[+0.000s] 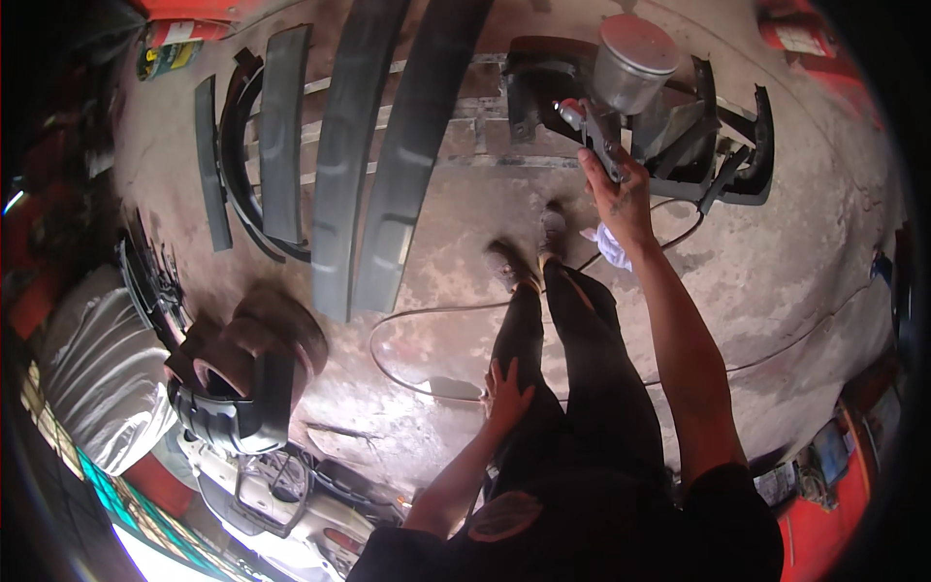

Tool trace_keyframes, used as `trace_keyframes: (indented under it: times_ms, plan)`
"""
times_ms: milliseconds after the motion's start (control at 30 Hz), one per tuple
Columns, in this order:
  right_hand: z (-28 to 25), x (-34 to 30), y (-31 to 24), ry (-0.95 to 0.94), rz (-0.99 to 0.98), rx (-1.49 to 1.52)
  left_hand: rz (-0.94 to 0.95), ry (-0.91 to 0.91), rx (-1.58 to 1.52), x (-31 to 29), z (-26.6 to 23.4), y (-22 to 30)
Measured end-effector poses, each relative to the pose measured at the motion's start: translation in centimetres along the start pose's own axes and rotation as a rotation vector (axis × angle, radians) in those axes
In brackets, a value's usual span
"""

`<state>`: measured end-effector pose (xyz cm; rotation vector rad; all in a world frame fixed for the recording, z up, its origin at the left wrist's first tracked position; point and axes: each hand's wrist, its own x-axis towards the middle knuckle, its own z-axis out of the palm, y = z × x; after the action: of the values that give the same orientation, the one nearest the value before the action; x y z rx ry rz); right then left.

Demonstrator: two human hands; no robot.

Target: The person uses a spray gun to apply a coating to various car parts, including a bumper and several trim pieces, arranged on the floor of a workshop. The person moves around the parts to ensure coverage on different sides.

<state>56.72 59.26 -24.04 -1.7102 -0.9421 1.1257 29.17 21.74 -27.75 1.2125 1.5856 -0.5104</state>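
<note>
- Your right hand (626,199) is closed around the handle of the spray gun (601,141), held out in front of you; its metal cup (628,82) rides on the far side of your grip, probably kept upright so nothing spills.
- Your left hand (506,393) hangs nearer your body than the spray gun, by your left thigh, fingers spread; you don't seem to grip anything, though whether it touches the hose (436,309) I cannot tell.
- That hose loops over the floor on your side of the spray gun, perhaps left slack to give you reach.
- A pale cloth (613,249) shows just on your side of the spray gun.
- Black plastic parts (761,155) lie beyond and right of the spray gun.
- Long dark panels (412,165) lie left of the spray gun across a pale frame (529,162), likely spaced apart so their faces stay reachable.
</note>
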Motion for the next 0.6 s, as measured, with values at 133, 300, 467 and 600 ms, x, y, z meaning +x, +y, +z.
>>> trace_keyframes:
  times_ms: [133,300,467,600]
  plan:
    - [0.7,0.2,1.8,-0.002,0.004,-0.004,-0.067,-0.161,0.106,0.7,0.1,1.3]
    - [0.3,-6.2,3.0,-0.309,0.063,-0.124,-0.052,-0.214,0.227,1.3,-0.5,2.1]
    - [-0.1,-9.3,2.6,-0.473,0.094,-0.053,-0.036,-0.226,0.234,2.3,-1.0,1.1]
    - [-1.4,-5.3,2.2,-0.333,0.115,-0.175,0.012,-0.19,0.263,3.8,-1.0,0.0]
